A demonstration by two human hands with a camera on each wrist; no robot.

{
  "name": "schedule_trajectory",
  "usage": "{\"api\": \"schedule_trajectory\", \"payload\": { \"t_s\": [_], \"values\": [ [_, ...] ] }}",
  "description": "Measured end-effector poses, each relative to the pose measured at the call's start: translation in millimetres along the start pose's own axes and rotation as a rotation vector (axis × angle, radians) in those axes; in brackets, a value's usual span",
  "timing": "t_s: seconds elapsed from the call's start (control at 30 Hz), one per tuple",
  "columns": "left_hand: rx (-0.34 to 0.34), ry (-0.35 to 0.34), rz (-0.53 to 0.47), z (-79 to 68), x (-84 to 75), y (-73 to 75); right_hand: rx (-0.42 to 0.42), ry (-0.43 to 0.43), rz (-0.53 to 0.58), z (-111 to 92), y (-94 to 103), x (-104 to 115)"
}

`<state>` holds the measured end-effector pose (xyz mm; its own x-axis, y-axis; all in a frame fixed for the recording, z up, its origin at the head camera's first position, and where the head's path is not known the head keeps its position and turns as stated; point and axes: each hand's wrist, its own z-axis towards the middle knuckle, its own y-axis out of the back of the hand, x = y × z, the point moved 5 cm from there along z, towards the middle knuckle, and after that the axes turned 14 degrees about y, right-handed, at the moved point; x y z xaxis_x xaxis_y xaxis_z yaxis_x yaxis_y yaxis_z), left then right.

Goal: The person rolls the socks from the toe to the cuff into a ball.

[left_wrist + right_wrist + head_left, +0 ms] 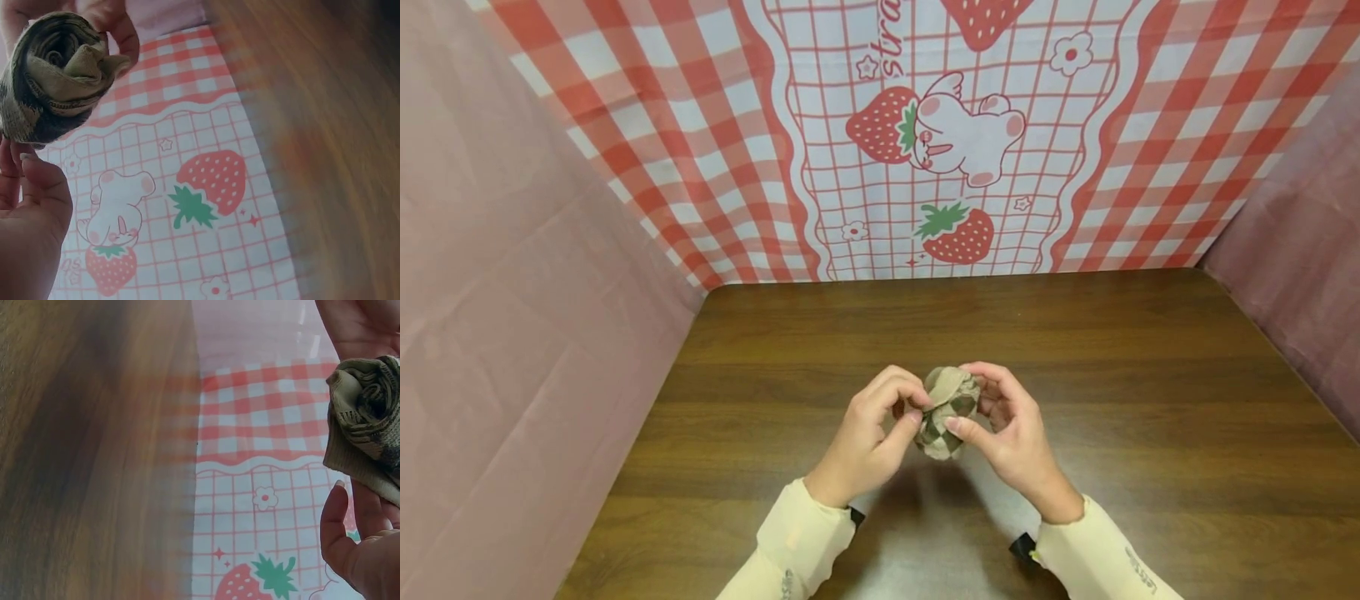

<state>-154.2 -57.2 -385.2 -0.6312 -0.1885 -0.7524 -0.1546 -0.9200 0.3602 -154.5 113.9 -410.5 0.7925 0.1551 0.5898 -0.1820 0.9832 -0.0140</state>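
Observation:
A rolled-up pair of socks, checked in beige and dark green, is held between both hands above the table. My right hand grips the roll from the right, thumb on the near face and fingers behind it. On the other side, my left hand pinches the roll's edge between thumb and fingertips. The left wrist view shows the spiral end of the sock roll. In the right wrist view, a plain beige cuff hangs as a flap along the roll's lower side.
Beneath the hands lies a brown wood-grain table. A red-and-white checked cloth with strawberries hangs behind it. Pink cloth walls stand at the left and right.

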Motion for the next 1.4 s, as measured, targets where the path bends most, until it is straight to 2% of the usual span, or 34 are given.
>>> {"api": "schedule_trajectory", "payload": {
  "t_s": [0.13,0.3,0.4,0.47,0.6,0.77,0.83,1.0,1.1,1.2,1.4],
  "values": [
    [-0.021,0.08,-0.12,0.9,3.5,0.1,-0.015,-0.015,0.027,0,1.8,-1],
    [-0.023,0.255,-0.247,0.5,11.1,-0.9,-0.013,-0.052,0.05,-2,2.8,-4],
    [0.008,0.348,-0.286,0.2,15.2,-1.9,-0.023,-0.054,0.103,-3,3.6,-5],
    [0.056,0.378,-0.311,0.2,15.9,-2.6,-0.029,-0.038,0.155,-3,3.9,-6],
    [0.174,0.367,-0.322,1.0,13.3,-3.4,-0.022,-0.019,0.271,-4,3.7,-7],
    [0.257,0.315,-0.229,4.1,7.7,-0.9,0.001,-0.059,0.397,-7,2.8,-11],
    [0.3,0.335,-0.236,3.7,7.4,-0.9,0.012,-0.075,0.448,-8,2.1,-12],
    [0.414,0.451,-0.345,-0.7,9.7,-3.5,0.014,-0.104,0.556,-10,0.8,-14],
    [0.428,0.47,-0.369,-2.8,11.3,-5.3,-0.019,-0.125,0.63,-10,2.8,-14],
    [0.41,0.452,-0.379,-4.2,11.7,-7.2,-0.038,-0.144,0.704,-9,5.2,-13],
    [0.364,0.394,-0.371,-3.1,5.2,-8.0,-0.002,-0.2,0.788,-10,3.4,-11]
  ]
}}
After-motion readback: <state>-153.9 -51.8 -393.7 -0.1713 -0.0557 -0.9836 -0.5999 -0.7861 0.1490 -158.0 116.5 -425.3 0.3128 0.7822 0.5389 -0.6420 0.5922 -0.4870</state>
